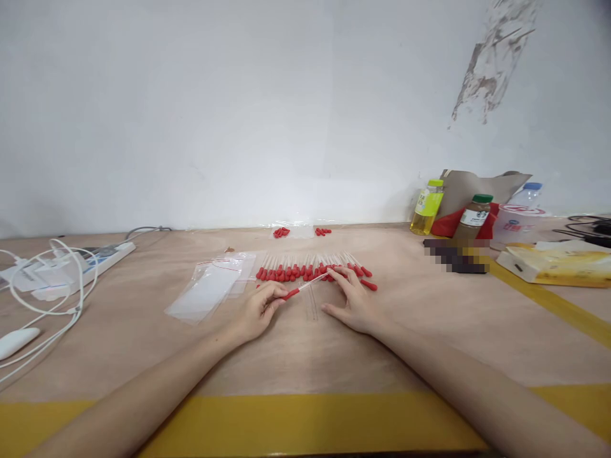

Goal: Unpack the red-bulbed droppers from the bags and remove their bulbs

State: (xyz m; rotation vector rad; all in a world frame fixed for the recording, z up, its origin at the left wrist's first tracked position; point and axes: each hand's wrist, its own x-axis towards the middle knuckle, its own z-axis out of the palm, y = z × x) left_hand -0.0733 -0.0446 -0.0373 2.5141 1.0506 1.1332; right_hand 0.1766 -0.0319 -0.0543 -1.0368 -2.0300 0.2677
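Head view: above the worktop, nearer than the row of bulbs, the left hand pinches a dropper by its red end; the right hand, thumb spread from fingers, should guide the tip lightly, in line.

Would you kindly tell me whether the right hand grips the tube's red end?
No, the left hand holds that end of the tube; the right hand is at its other end.

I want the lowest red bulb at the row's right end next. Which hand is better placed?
Right, probably. The right hand is close beside that red bulb, while the left hand is farther off, pinching the red end of a thin stick. Whether the right also grips the stick is unclear.
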